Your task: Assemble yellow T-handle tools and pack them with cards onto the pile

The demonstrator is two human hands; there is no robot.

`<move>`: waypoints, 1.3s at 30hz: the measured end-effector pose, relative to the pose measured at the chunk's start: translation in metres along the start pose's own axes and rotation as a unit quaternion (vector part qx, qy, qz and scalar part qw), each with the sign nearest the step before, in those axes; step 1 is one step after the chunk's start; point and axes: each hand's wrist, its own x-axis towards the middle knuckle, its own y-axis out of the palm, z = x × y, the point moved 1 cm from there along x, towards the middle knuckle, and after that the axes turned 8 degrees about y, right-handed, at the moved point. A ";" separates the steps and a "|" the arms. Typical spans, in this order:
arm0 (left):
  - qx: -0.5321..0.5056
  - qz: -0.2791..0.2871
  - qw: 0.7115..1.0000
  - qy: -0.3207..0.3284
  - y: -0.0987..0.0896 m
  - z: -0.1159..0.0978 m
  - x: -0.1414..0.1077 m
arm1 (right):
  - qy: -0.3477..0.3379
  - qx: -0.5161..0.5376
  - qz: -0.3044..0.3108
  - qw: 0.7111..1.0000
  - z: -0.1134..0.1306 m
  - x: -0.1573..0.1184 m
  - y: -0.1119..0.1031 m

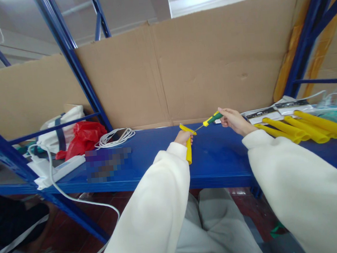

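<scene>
Your left hand point(183, 138) is closed around the yellow piece point(189, 153), its fingers wrapped just below the crossbar, while your right hand point(235, 120) pinches the back end of a green-and-yellow screwdriver point(214, 118) between thumb and fingers, with no gap to spare in either grip. The yellow piece stands out over the blue shelf point(159, 153), its crossbar slanting above your left fist and its thicker stem coming out below, toward the shelf's front edge. The screwdriver lies between your two hands, handle to the right and thin shaft pointing left and down to the crossbar near your left fingers; whether the tip touches it or sits in something there is too small to tell. Judging by its look, the yellow piece should be light, stiff and rather smooth, probably plastic, so it could twist in a loose grip; the stem gives you the most to hold, close under the crossbar, with fingertips kept out of line with the shaft. The screwdriver likely handles as light and rigid, and its thick handle is the place to take it; held so far back, it may wander at the tip. More yellow tubes point(322, 125) lie beyond your right forearm.
</scene>
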 end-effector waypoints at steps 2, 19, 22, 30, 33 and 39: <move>-0.002 -0.002 1.000 -0.002 0.000 -0.001 -0.002 | 0.003 0.012 0.013 1.000 0.001 0.000 0.000; 0.000 0.003 1.000 0.004 0.000 0.002 0.005 | 0.043 0.094 0.025 0.994 0.001 0.004 -0.003; 0.003 0.012 1.000 0.007 -0.002 0.006 0.011 | 0.053 0.095 0.028 0.994 0.003 0.003 -0.003; 0.004 0.009 1.000 0.014 -0.004 0.012 0.019 | 0.046 0.077 0.041 0.995 0.001 0.002 -0.005; 0.006 0.004 1.000 0.009 -0.004 0.011 0.019 | 0.039 0.070 0.056 0.995 0.000 0.002 -0.006; 0.012 -0.006 1.000 0.003 -0.002 0.006 0.010 | 0.020 0.056 0.065 0.996 -0.001 0.003 -0.006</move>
